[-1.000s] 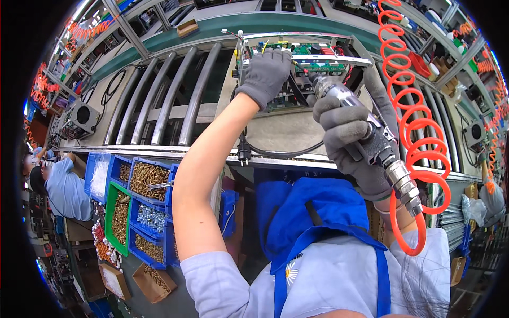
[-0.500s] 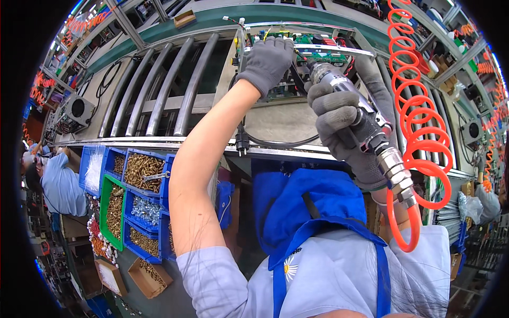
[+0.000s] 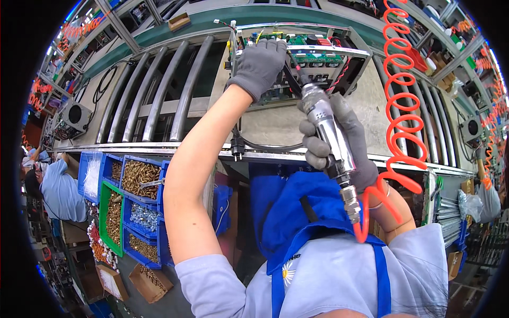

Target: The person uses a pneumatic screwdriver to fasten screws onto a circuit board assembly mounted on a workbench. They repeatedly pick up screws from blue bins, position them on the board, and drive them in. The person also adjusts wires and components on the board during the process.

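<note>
I had the open metal chassis (image 3: 350, 52) in view, green circuit boards (image 3: 321, 59) inside it, with part of its near left end hidden from me by the left hand (image 3: 260, 66). That hand, in a grey glove, lay over the chassis with bent fingers; its fingertips were out of sight, so I could not tell how far it was closed or whether it gripped anything. Just nearer than the chassis, the right hand (image 3: 360, 143), gloved too, was wrapped round an air screwdriver (image 3: 330, 124) whose bit (image 3: 299, 71) pointed toward the boards. Whether the bit touched anything, I couldn't make out.

The orange-red hose (image 3: 365, 217) ran from the driver's tail, coiled up to the right of the chassis and was cut off at the top of my view. A black plug (image 3: 237, 147) hung below the chassis's near left end. Farther left and nearer than the chassis, the left arm covered part of some blue bins (image 3: 142, 200) of small hardware.

For writing, I found dark lettering beside a flower print (image 3: 288, 273) on the pale shirt (image 3: 339, 270), nearer than the chassis, too small and skewed to read. Tiny marks on the chassis's near rail were equally illegible.
</note>
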`<state>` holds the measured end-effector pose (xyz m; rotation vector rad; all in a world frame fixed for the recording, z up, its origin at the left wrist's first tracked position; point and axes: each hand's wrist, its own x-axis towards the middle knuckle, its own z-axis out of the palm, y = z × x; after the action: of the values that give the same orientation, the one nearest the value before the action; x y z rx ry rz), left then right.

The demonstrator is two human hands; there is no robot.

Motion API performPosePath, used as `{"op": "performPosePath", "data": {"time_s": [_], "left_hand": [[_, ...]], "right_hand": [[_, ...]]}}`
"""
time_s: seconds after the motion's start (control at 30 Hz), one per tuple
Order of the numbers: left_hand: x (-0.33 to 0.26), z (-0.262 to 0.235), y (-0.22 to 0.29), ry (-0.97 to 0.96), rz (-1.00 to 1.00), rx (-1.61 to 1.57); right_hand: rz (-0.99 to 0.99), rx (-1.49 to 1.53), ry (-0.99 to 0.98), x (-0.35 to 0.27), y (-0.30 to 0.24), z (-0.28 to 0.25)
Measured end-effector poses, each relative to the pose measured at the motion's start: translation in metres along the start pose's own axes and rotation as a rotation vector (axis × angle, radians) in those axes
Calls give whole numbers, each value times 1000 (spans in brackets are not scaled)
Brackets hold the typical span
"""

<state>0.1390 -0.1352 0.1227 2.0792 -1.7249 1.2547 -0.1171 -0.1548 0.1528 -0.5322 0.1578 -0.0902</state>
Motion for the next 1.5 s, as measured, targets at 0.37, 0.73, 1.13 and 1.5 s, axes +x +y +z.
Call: {"op": "performPosePath", "data": {"time_s": [0.37,0.73,1.13,1.5], "left_hand": [[-5,-4,2,-49,-31,65],[-103,-47,70,-73,-364,-233],[-107,-71,156,-346,-393,-992],[-70,-50,206,-541,-669,-1313]], "right_hand": [[-93,-283,136,-8,7,-4],[471,-835,-10,-72,-25,-16],[641,-671,156,-48,-37,-21],[-885,-1213,-150,-15,-16,-110]]}}
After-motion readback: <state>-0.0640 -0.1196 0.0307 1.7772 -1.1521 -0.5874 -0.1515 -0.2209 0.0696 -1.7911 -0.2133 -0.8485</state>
